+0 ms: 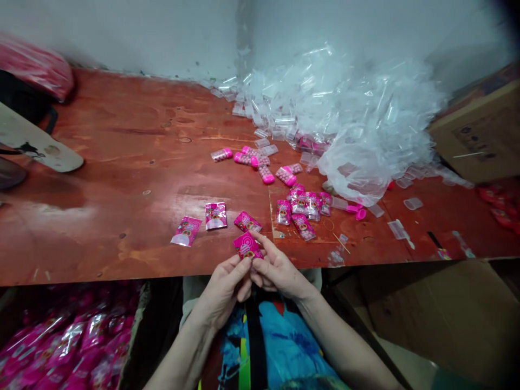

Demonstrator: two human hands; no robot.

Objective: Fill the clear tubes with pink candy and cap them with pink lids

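Between my two hands, over the table's front edge, is a pink printed packet (pixel 247 245). My left hand (pixel 227 281) pinches its lower edge with thumb and fingers. My right hand (pixel 280 271) grips the lower right side, its index finger stretched along the packet's edge. Just behind it another pink packet (pixel 247 221) lies on the table, partly covered. To the left lie two flat packets, a clear-bottomed sleeve (pixel 186 231) and a second one (pixel 215 215). Several filled packets (pixel 300 203) are grouped to the right. Behind them lie small clear containers of pink beads (pixel 265 173) with pink caps.
A big heap of clear plastic containers and bags (pixel 341 103) fills the back right of the red-brown table (pixel 122 162). A cardboard box (pixel 479 130) stands at right. A pale bottle (pixel 40 141) leans in at left. Below, a carton holds many pink packets (pixel 69 341).
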